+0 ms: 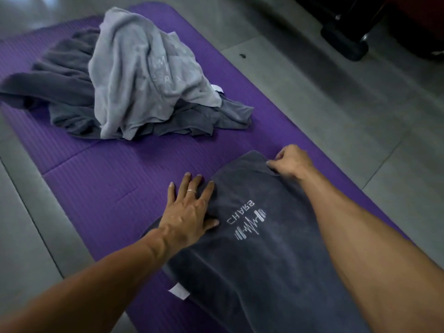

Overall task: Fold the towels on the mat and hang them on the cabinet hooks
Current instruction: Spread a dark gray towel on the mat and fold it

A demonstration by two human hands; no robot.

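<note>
A dark grey towel (pixel 264 265) with a white embroidered logo lies folded lengthwise on the purple mat (pixel 96 193), near me. My left hand (pixel 189 210) rests flat with fingers spread on the towel's left edge. My right hand (pixel 292 162) pinches the towel's far right corner. A white label sticks out at the towel's near left edge. Farther along the mat sits a heap of unfolded towels: a light grey towel (pixel 144 75) on top of darker grey towels (pixel 64 82).
Grey floor tiles (pixel 348 111) surround the mat. A black rounded base of some equipment (pixel 346 42) stands on the floor at the far right. No cabinet or hooks are in view.
</note>
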